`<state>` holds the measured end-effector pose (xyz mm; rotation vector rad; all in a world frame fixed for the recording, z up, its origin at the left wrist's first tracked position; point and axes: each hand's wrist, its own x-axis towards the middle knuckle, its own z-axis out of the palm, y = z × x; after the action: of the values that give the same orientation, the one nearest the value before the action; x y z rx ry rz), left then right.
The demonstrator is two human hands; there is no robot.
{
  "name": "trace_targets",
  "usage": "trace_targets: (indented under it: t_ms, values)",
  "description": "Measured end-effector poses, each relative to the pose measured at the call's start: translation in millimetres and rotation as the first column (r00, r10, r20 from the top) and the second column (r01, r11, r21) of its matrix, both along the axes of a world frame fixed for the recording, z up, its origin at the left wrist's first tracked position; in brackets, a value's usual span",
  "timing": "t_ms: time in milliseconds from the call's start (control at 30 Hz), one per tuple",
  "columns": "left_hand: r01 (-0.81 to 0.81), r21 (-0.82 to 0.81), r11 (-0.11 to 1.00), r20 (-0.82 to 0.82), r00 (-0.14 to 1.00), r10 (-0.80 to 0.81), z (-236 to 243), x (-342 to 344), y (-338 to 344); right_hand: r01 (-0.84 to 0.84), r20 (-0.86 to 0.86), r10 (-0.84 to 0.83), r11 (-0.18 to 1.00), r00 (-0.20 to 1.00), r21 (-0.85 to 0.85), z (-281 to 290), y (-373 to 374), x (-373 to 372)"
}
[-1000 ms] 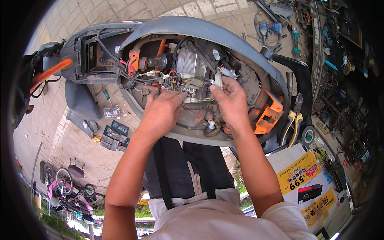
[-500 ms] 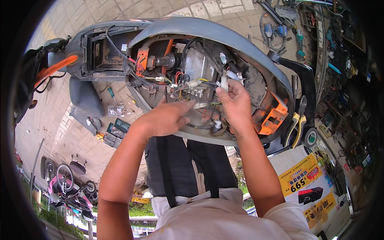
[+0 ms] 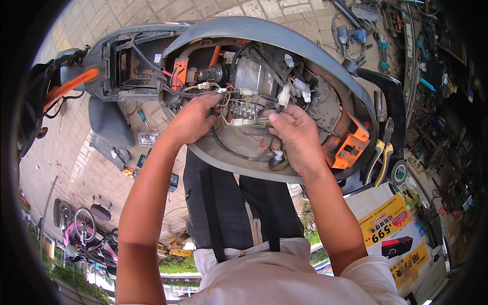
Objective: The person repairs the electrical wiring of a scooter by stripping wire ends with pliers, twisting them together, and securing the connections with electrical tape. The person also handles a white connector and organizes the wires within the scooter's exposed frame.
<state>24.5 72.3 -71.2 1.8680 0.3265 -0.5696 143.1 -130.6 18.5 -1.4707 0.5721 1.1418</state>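
An open scooter body (image 3: 325, 40) lies across in front of me, its inside full of wiring. My left hand (image 3: 193, 122) reaches over the near rim, fingertips at a small white connector (image 3: 221, 90), thumb apart from the fingers. My right hand (image 3: 300, 133) pinches wires between thumb and forefinger, just below a white plug (image 3: 284, 94); the pinched part is mostly hidden. Between the hands sit a terminal block (image 3: 243, 109) and another white connector (image 3: 241, 122). Behind them is a finned metal controller (image 3: 251, 76).
An orange bracket (image 3: 351, 145) is at the body's right end, beside yellow-handled pliers (image 3: 381, 157). Power tools (image 3: 351, 36) lie on the paving at far right. A grey panel (image 3: 109, 124) lies at left. A yellow-and-white printed box (image 3: 391, 229) stands at lower right.
My left hand has moved left and away from me, off the middle connector to the wires by the small one. The right hand has let go of the white plug and pinches wires lower down.
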Motion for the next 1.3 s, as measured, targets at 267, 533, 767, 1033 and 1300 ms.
trace_targets:
  t_ms: [267,533,767,1033,1300]
  values:
    - [0.209,-0.080,0.975,0.141,0.970,-0.197,-25.0,15.0,12.8,-0.180,-0.103,0.189,0.980,0.977,0.088,-6.6,10.7,-12.2]
    - [0.261,-0.080,0.962,-0.171,0.947,-0.271,3.4,24.0,16.0,-0.287,-0.075,0.290,0.957,0.954,0.045,-15.0,13.6,-17.9]
    - [0.370,0.087,0.925,-0.026,0.929,-0.369,11.2,13.7,-0.5,-0.561,-0.014,0.562,0.827,0.827,0.038,-9.4,-4.0,-10.8]
    - [0.421,0.033,0.907,-0.075,0.905,-0.418,22.5,-3.3,-16.5,-0.474,-0.008,0.474,0.881,0.881,-0.005,0.6,-13.1,-17.0]
    - [0.275,0.037,0.961,-0.192,0.946,-0.263,22.7,-6.5,-15.0,-0.550,0.271,0.687,0.712,0.675,-0.436,50.9,17.6,13.3]
